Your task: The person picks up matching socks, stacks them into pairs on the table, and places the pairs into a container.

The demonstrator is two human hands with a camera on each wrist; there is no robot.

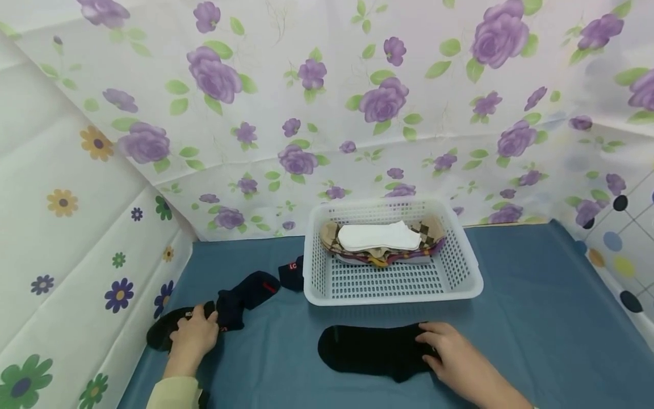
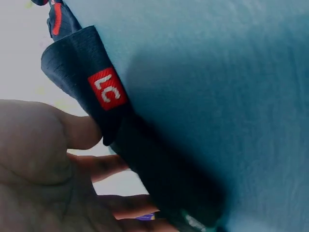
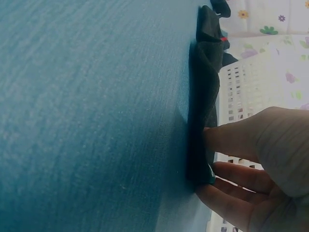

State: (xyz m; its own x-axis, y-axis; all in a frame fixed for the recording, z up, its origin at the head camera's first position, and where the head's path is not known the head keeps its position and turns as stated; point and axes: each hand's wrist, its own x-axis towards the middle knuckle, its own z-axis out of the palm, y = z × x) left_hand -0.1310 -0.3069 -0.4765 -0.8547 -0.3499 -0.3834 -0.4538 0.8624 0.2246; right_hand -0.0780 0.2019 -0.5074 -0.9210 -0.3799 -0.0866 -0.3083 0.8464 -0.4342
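In the head view, a black sock [image 1: 370, 349] lies flat near the front middle of the blue cloth. My right hand [image 1: 455, 358] touches its right end with spread fingertips and thumb, also seen in the right wrist view at the end of the sock [image 3: 200, 121]. At the left, my left hand [image 1: 193, 338] has its fingertips on another black sock [image 1: 171, 329]. Beside that hand lies a dark navy sock [image 1: 231, 309]. The left wrist view shows a red "LC" label [image 2: 107, 89] on the navy cuff, close to my thumb.
A white perforated basket [image 1: 393, 296] stands at the back, holding a white sock [image 1: 378, 236] on top of several patterned ones. Another navy sock [image 1: 291, 275] lies against the basket's left side. Flowered sheets [image 1: 327, 113] rise behind and at both sides.
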